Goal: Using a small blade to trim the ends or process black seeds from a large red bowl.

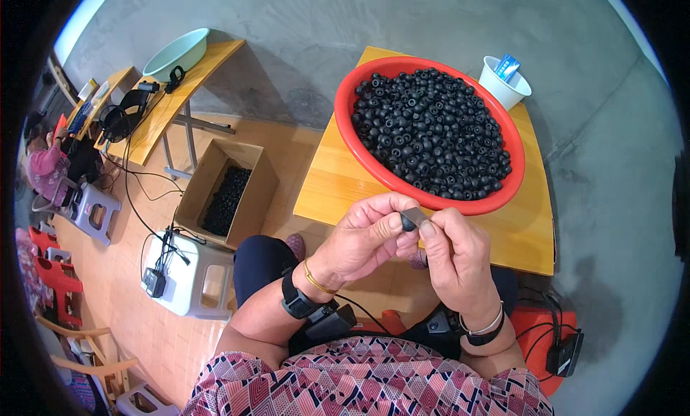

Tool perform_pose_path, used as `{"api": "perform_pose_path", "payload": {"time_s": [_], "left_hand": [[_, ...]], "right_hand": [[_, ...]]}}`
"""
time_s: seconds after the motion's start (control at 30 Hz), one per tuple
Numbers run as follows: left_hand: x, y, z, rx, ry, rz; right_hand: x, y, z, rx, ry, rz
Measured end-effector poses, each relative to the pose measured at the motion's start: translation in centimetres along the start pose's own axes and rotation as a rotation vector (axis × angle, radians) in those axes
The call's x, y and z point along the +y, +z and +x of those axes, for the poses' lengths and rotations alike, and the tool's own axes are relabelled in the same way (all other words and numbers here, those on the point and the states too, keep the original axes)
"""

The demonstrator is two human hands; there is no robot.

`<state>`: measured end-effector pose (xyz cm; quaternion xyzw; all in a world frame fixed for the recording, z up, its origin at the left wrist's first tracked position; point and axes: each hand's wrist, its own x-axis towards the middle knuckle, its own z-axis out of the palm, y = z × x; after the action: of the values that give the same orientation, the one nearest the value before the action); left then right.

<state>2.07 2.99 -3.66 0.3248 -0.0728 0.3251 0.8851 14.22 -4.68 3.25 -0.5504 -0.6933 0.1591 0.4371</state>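
My left hand point(356, 240) pinches a small round black rubber piece point(407, 223) between thumb and fingers, just in front of the basin. In my right hand point(458, 258), thumb and fingers grip a thin flat grey metal blade point(416, 215), which lies against the black piece. Beyond both hands, a large red basin point(346, 121) rests on a yellow wooden table point(323, 193). Heaped inside it are many similar black rubber pieces point(431, 128), several showing a hole in the middle.
A white tub point(503, 92) with a blue packet stands behind the basin. On the floor to the left are a cardboard box point(260, 193) of black pieces and a white stool point(180, 276) with cables. Farther off, another table point(154, 132) carries a green basin point(180, 53); a person point(49, 164) sits nearby.
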Motion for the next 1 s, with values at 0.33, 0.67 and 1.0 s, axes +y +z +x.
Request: {"api": "perform_pose_path", "payload": {"time_s": [0.33, 0.67, 1.0], "left_hand": [[0.1, 0.0, 0.0, 0.027, 0.011, 0.053], [0.1, -0.1, 0.0, 0.015, 0.017, 0.033], [0.3, -1.2, -0.4, 0.166, 0.026, 0.311]], "right_hand": [[0.6, 0.2, -0.1, 0.012, 0.005, 0.027], [0.4, 0.3, 0.0, -0.012, 0.002, -0.003], [1.3, 0.8, -0.2, -0.095, -0.043, -0.079]]}}
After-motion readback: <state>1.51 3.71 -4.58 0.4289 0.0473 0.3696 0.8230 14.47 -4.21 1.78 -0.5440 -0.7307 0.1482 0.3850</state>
